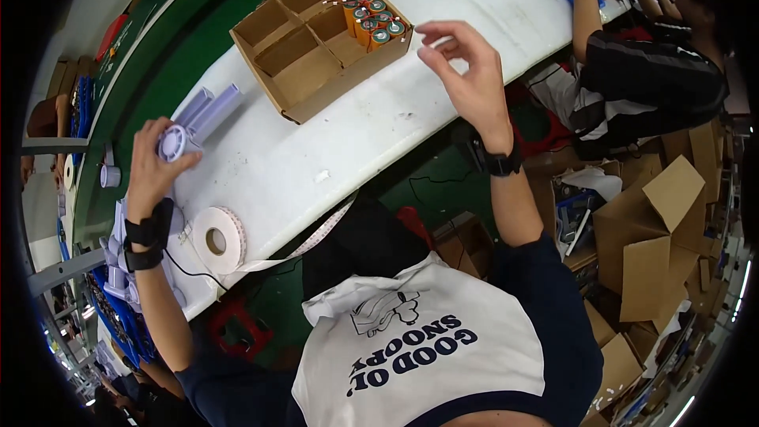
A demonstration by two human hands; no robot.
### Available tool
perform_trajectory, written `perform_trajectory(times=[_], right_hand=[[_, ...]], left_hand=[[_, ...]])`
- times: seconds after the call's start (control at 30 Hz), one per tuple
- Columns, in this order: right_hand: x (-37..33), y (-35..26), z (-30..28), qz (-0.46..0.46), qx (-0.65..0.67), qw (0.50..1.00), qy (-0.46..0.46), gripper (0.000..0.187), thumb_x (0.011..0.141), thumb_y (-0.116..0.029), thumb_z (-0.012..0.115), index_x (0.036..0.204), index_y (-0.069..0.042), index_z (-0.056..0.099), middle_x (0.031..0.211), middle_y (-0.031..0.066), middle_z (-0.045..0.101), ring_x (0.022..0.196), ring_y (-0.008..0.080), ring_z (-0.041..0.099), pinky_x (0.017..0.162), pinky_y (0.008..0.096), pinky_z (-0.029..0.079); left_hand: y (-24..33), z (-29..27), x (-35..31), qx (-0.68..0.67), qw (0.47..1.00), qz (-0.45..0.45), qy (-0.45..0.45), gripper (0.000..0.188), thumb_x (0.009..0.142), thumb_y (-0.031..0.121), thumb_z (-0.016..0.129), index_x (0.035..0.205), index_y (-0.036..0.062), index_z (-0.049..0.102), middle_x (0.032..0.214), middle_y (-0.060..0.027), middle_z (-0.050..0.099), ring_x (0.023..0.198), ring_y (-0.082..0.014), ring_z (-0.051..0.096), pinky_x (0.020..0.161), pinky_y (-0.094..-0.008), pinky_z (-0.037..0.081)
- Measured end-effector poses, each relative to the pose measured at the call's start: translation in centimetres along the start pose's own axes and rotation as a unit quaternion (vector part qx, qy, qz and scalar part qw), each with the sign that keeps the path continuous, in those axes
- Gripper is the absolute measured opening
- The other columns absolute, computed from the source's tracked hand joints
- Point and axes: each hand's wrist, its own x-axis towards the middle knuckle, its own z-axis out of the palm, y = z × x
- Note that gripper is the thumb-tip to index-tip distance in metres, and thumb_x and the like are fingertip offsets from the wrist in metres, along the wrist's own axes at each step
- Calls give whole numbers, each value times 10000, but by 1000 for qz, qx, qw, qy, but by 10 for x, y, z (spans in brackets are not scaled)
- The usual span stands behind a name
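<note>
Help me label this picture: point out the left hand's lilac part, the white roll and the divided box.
Lilac part (213, 117): head view, on its long section.
White roll (232, 239): head view, on its flat side.
Divided box (304, 79): head view, bare compartment floor.

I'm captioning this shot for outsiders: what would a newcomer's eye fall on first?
Probably the divided brown cardboard box on the white table, with wired orange cylinders crowded along its right side. Then the pale-purple plastic part with a round end, gripped in the left hand at the picture's left; the open right hand is raised near the box's right corner.
</note>
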Motion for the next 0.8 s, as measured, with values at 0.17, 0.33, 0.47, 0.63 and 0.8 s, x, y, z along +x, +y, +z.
perform_trajectory(times=[0.17,0.33,0.47,0.63,0.8], right_hand=[[94,-6,11,-113,-232,957,-135,243,889,-99,700,1123,-37,700,997,65,690,827,123,654,770,285,539],[164,-4,75,-229,-318,901,-186,270,765,-283,765,900,-51,743,814,178,703,784,320,689,715,403,547],[178,1,76,-199,-390,875,-206,186,711,-269,762,785,-98,752,774,143,709,753,334,686,705,415,552],[188,-3,80,-175,-343,920,-79,151,725,-217,730,759,-70,739,723,143,700,705,287,699,672,385,547],[202,18,73,-132,-220,965,-44,188,792,-202,725,766,-19,690,675,117,673,658,195,671,643,347,524]], left_hand=[[41,18,-37,-28,995,-2,-94,728,596,293,890,1227,51,619,1310,-156,542,1258,-343,467,1038,-418,404],[48,8,-66,-6,992,62,112,632,684,293,869,1226,68,634,1293,-135,597,1181,-300,546,991,-394,440],[33,-2,-70,-328,939,-57,88,401,835,253,780,1145,30,659,1133,-130,689,1018,-248,639,918,-370,475],[38,-21,-117,-403,891,-89,188,217,942,174,669,1020,-29,671,929,-128,721,848,-212,671,855,-337,491],[34,-15,-143,-567,804,-60,172,175,958,112,626,926,-57,659,890,-146,707,798,-218,684,791,-342,519]])
